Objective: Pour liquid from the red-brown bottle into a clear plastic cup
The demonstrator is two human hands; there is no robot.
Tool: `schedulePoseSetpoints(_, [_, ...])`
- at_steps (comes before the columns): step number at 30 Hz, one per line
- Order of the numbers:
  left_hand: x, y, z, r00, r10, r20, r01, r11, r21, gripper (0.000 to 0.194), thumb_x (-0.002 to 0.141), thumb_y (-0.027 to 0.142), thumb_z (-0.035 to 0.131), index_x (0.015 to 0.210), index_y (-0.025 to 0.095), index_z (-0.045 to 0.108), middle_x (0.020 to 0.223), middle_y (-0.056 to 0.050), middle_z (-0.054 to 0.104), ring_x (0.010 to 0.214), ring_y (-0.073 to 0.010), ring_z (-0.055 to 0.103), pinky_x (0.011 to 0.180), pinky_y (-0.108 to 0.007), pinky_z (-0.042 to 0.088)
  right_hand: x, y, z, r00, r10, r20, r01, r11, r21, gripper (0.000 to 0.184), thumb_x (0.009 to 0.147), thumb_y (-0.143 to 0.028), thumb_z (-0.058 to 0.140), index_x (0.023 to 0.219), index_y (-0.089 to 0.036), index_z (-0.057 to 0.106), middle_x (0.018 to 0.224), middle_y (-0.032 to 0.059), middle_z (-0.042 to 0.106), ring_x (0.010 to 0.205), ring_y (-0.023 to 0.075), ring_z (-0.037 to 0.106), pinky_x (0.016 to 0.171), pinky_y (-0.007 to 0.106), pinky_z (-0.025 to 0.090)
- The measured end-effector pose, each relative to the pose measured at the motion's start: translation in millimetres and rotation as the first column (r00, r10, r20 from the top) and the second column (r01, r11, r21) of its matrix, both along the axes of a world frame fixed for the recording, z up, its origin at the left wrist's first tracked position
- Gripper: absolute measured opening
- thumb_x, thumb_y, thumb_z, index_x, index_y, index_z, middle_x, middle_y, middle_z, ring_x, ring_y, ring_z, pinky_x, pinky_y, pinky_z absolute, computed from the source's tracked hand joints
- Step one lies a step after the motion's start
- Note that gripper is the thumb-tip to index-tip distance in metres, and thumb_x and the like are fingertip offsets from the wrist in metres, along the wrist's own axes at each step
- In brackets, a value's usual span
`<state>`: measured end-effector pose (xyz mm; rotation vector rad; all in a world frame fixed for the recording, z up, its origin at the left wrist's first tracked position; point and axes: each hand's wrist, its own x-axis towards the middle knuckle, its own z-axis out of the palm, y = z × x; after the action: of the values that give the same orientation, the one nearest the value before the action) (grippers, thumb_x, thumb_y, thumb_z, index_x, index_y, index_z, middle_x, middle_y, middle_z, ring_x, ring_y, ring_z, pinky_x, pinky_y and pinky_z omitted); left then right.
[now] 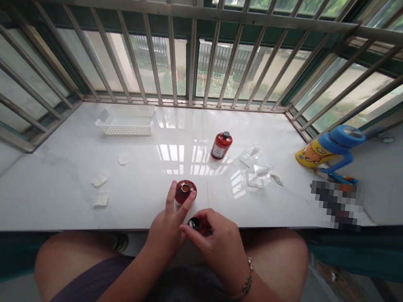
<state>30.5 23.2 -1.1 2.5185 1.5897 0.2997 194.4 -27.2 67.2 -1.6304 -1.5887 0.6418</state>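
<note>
At the front edge of the white counter stands a dark red bottle (186, 191) with its round mouth uncovered. My left hand (168, 228) steadies it, two fingers placed on either side of its shoulder. Just to the right, my right hand (218, 234) pinches a black bottle cap (194, 223) between thumb and fingers, apart from the bottle. Farther back is a second red bottle (221, 146), upright, with a pale label and a black cap on top.
A white perforated basket (127, 125) sits near the barred window. Crumpled clear wrappers (257, 175) lie right of the second bottle. Small white pieces (100, 178) are scattered at left. A blue and yellow flask (330, 147) leans at right, near a blurred-out item (338, 204).
</note>
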Motion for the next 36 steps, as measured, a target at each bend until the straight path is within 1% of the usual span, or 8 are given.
schedulePoseSetpoints(5, [0.9, -0.2, 2.4, 1.000, 0.000, 0.022, 0.000, 1.000, 0.004, 0.096, 0.094, 0.024, 0.076, 0.170, 0.049, 0.023, 0.183, -0.017, -0.005, 0.089, -0.0265, 0.080, 0.067, -0.040, 0.066, 2.2, 2.3, -2.0, 1.000, -0.001, 0.008, 0.001, 1.000, 0.012, 0.019, 0.091, -0.040, 0.085, 0.098, -0.026, 0.074, 0.079, -0.0019, 0.073, 0.068, 0.0177, 0.069, 0.067, 0.031, 0.054])
schedulePoseSetpoints(9, [2.5, -0.4, 4.3, 0.998, -0.014, 0.063, 0.011, 0.998, 0.055, 0.088, 0.098, 0.029, 0.072, 0.170, 0.048, 0.024, 0.183, -0.017, 0.002, 0.096, -0.0285, 0.080, 0.069, -0.039, 0.066, 11.5, 14.9, -5.0, 0.999, 0.017, -0.040, -0.013, 0.996, 0.091, 0.020, 0.101, -0.033, 0.072, 0.120, -0.026, 0.074, 0.106, 0.0055, 0.078, 0.085, 0.0194, 0.075, 0.084, 0.034, 0.062])
schedulePoseSetpoints(12, [3.8, -0.7, 4.0, 0.998, -0.012, 0.066, 0.006, 0.996, 0.084, 0.083, 0.101, 0.032, 0.069, 0.170, 0.046, 0.024, 0.183, -0.017, 0.002, 0.098, -0.0287, 0.081, 0.069, -0.038, 0.066, 18.4, 28.8, -5.5, 1.000, -0.002, -0.026, 0.006, 0.989, 0.148, 0.026, 0.102, -0.030, 0.070, 0.128, -0.025, 0.072, 0.115, 0.0076, 0.077, 0.093, 0.0203, 0.076, 0.090, 0.036, 0.063])
schedulePoseSetpoints(16, [4.0, -0.8, -0.1, 0.999, -0.009, 0.040, 0.005, 0.996, 0.089, 0.081, 0.101, 0.031, 0.069, 0.170, 0.042, 0.028, 0.183, -0.019, -0.001, 0.095, -0.0279, 0.081, 0.068, -0.039, 0.066, 20.5, 45.9, -2.2, 0.998, -0.059, -0.017, 0.060, 0.988, 0.141, 0.025, 0.095, -0.027, 0.079, 0.118, -0.022, 0.071, 0.108, 0.0055, 0.078, 0.091, 0.0205, 0.077, 0.087, 0.035, 0.064])
schedulePoseSetpoints(19, [3.4, -0.5, -3.4, 0.999, -0.015, 0.049, 0.010, 0.996, 0.089, 0.078, 0.101, 0.030, 0.068, 0.169, 0.040, 0.031, 0.183, -0.018, -0.002, 0.095, -0.0270, 0.081, 0.068, -0.038, 0.066, 18.4, 55.7, 2.9, 0.999, -0.017, 0.030, 0.012, 0.986, 0.166, 0.018, 0.093, -0.019, 0.078, 0.109, -0.023, 0.073, 0.104, 0.0046, 0.076, 0.093, 0.0204, 0.074, 0.088, 0.036, 0.062])
schedulePoseSetpoints(27, [5.3, -1.0, -0.7, 0.998, -0.005, 0.058, 0.000, 0.996, 0.087, 0.079, 0.099, 0.029, 0.071, 0.168, 0.037, 0.033, 0.182, -0.020, 0.005, 0.095, -0.0258, 0.080, 0.071, -0.037, 0.067, 13.8, 70.2, 10.7, 0.978, 0.134, 0.163, -0.162, 0.971, 0.175, 0.027, 0.094, -0.013, 0.076, 0.117, -0.027, 0.074, 0.110, 0.0048, 0.076, 0.104, 0.0225, 0.071, 0.095, 0.039, 0.059])
schedulePoseSetpoints(32, [6.3, -0.3, 0.6, 0.999, -0.018, 0.031, 0.015, 0.996, 0.091, 0.083, 0.098, 0.028, 0.071, 0.169, 0.035, 0.028, 0.182, -0.022, 0.004, 0.086, -0.0227, 0.079, 0.065, -0.035, 0.064, 6.8, 78.0, 7.5, 0.975, 0.107, 0.193, -0.143, 0.973, 0.183, 0.022, 0.089, -0.018, 0.086, 0.103, -0.024, 0.071, 0.099, 0.0029, 0.076, 0.096, 0.0235, 0.069, 0.089, 0.039, 0.056])
schedulePoseSetpoints(36, [6.4, 1.2, 0.9, 0.999, -0.029, 0.032, 0.026, 0.996, 0.080, 0.085, 0.097, 0.026, 0.072, 0.169, 0.032, 0.028, 0.181, -0.025, 0.007, 0.084, -0.0231, 0.079, 0.066, -0.036, 0.065, 1.0, 80.5, 3.9, 0.975, 0.143, 0.168, -0.177, 0.962, 0.209, 0.018, 0.091, -0.016, 0.083, 0.099, -0.025, 0.070, 0.101, 0.0026, 0.077, 0.099, 0.0233, 0.068, 0.093, 0.039, 0.055])
